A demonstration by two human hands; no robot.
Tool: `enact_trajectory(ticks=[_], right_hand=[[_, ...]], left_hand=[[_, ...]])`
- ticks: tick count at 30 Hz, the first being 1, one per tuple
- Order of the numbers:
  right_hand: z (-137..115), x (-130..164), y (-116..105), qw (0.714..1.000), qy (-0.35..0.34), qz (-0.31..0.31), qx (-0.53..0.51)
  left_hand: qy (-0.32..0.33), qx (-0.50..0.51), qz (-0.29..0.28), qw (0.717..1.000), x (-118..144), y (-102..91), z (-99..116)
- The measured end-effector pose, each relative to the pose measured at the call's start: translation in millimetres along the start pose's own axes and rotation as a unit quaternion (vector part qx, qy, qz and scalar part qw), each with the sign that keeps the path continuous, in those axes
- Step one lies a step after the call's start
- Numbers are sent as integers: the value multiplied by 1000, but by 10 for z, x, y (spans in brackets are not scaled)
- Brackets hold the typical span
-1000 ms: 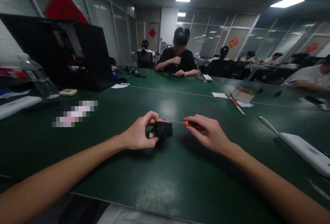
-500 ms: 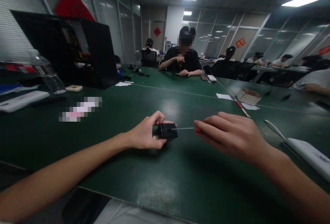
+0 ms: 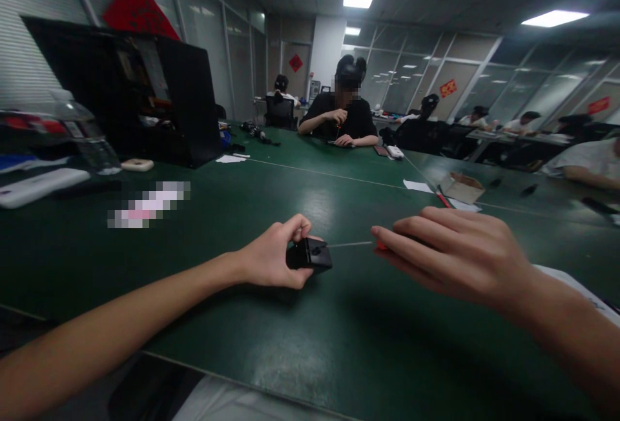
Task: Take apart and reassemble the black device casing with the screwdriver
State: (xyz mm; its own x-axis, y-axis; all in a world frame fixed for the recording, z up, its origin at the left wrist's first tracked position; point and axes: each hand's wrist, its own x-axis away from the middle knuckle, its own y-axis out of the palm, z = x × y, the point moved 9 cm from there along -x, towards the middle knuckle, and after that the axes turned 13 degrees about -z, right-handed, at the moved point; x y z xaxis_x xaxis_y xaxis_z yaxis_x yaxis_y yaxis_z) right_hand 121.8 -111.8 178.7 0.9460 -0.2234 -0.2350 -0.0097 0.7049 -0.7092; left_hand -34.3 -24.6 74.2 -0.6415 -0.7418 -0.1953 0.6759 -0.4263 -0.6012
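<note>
My left hand is closed around a small black box, thumb on the near side and fingers curled over the far side. It is held low over the green table. To the right, my right hand pinches the red handle of a screwdriver, most of the handle being hidden by the fingers. The thin metal shaft points left, with its tip close to the box's right edge. Whether the tip touches the box I cannot tell.
A large black open case, a water bottle and a white device stand at left. A small cardboard box and papers lie at right. Across the table sits a person in black.
My right hand has drawn the screwdriver to the right, so its tip no longer overlaps the box's face. The black box has tilted slightly in my left hand.
</note>
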Motion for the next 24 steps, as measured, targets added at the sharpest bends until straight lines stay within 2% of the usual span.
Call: enact_trajectory(ticks=[6, 14, 19, 22, 24], right_hand=[[-71, -35, 38, 1000, -19, -9, -23], [-117, 7, 224, 999, -6, -24, -35], [-316, -47, 149, 994, -93, -35, 34], [-347, -139, 90, 991, -106, -61, 50], [-354, -188, 80, 989, -114, -81, 42]], left_hand=[[16, -26, -13, 999, -10, 30, 7], [17, -33, -10, 999, -18, 44, 10], [11, -21, -47, 999, -43, 94, -20], [-5, -5, -65, 998, -49, 112, -65], [-19, 13, -100, 995, -51, 175, -106]])
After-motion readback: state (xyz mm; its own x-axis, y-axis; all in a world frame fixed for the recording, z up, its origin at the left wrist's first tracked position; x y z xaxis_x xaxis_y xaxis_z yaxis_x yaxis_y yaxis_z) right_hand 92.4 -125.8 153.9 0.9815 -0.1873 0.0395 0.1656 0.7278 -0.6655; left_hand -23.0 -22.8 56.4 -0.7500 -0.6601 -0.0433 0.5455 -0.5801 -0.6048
